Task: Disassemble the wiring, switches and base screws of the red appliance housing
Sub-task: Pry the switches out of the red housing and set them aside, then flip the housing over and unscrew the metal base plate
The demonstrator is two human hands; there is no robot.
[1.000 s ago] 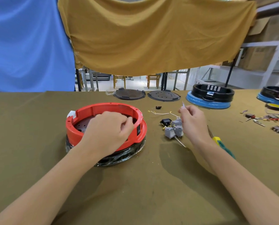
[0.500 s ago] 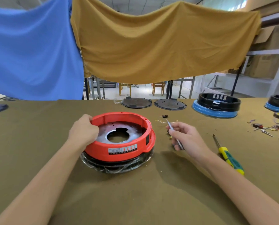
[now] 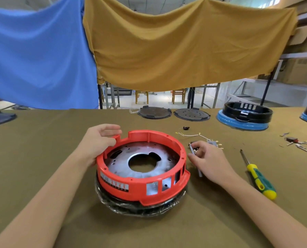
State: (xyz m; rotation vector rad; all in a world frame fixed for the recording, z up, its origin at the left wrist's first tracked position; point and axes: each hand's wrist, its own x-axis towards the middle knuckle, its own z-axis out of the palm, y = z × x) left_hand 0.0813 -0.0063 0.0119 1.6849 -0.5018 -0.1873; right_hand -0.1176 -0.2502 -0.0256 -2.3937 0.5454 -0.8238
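Head view, sole view: round red plastic appliance housing (image 3: 142, 178), open side up, seated on a black base wrapped in clear film (image 3: 140, 207), near the middle of the olive cloth-covered worktop (image 3: 41, 140); grey metal plate with a central round hole (image 3: 142, 161) exposed inside. Left hand (image 3: 97, 140) rests against the far-left rim by a notch, fingers (image 3: 111, 130) loosely extended, gripping nothing firmly. Right hand (image 3: 208, 158) just right of the housing, fingers curled round a slim grey metal tool (image 3: 195, 161), tip end hidden in the palm. Yellow-and-green-handled screwdriver (image 3: 258, 178) lies unused to the right. Small pile of removed grey switch parts and white wire (image 3: 210, 142) beyond the right hand. Step judged: turning the housing to reach remaining fasteners; best done by steadying the rim with the left hand and keeping the base flat so the film does not slip. Hard to make out: whether any screws or wires remain inside; label print on the front wall blurred; window openings empty or not, uncertain; right-edge items cut off
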